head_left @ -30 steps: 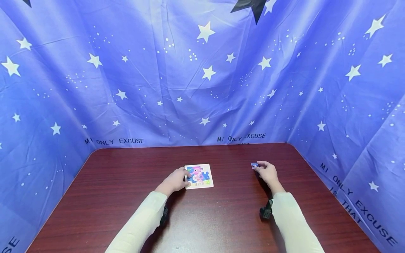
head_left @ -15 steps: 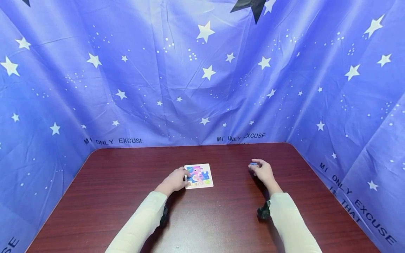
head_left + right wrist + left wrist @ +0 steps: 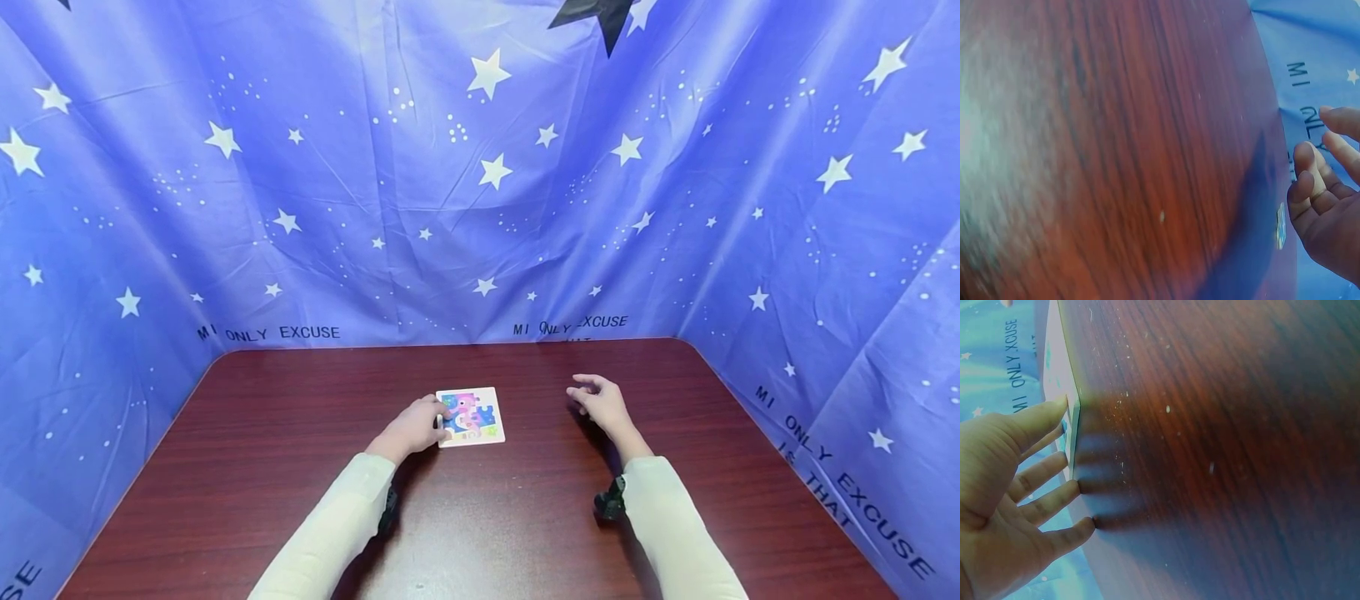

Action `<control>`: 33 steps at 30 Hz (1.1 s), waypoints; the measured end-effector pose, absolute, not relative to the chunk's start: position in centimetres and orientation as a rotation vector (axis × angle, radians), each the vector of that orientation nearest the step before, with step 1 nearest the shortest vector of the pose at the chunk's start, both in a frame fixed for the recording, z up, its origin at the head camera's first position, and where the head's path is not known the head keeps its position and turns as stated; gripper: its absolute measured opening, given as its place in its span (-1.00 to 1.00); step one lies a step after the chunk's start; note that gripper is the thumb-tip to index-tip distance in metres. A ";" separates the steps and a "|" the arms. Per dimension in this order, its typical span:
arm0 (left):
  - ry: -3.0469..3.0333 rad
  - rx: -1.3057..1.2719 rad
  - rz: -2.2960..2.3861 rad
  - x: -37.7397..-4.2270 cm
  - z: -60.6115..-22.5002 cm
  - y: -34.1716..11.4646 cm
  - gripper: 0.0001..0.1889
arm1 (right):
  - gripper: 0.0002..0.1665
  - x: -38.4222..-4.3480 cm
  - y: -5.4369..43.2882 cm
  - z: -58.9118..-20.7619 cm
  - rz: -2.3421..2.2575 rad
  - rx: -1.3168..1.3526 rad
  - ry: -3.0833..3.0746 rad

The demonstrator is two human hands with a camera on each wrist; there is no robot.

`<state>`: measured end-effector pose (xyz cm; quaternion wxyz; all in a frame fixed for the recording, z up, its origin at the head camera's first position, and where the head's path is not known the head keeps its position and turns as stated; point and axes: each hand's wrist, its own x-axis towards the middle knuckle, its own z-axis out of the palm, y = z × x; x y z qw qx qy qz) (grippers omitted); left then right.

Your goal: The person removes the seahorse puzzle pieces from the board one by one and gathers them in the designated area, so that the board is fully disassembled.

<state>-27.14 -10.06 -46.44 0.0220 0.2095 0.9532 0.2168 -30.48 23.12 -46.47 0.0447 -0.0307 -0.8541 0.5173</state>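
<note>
A square jigsaw puzzle [image 3: 489, 437] with a pale frame lies flat on the table. Its picture is a pink figure on blue, with a pale unfilled patch towards the upper right. My left hand [image 3: 412, 425] rests at its left edge, thumb and some fingertips touching the board. In the left wrist view the left fingers [image 3: 1042, 505] are fairly straight and spread. My right hand [image 3: 605, 408] hovers right of the puzzle, fingers loosely bent, with nothing visible between them. A small thin puzzle piece [image 3: 1280, 226] shows beside that hand in the right wrist view; the head view hides it.
The dark red-brown wooden table [image 3: 480, 517] has a blue star-printed curtain [image 3: 420, 183] along its back and both sides. Black wrist cameras [image 3: 609, 500] sit under the sleeves.
My right hand has moved left towards the puzzle. The small blue piece seen at its fingertips earlier is now hidden in the head view. My left hand and the puzzle have stayed put.
</note>
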 end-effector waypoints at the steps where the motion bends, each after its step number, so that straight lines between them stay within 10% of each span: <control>1: 2.951 0.646 0.673 -27.1 -46.4 -10.1 -0.73 | -0.51 -30.5 22.9 -46.5 1.582 -0.087 -2.611; 33: 2.953 0.648 0.688 -27.3 -46.7 -10.2 -0.73 | -0.59 -30.2 15.6 -47.2 1.662 0.071 -2.630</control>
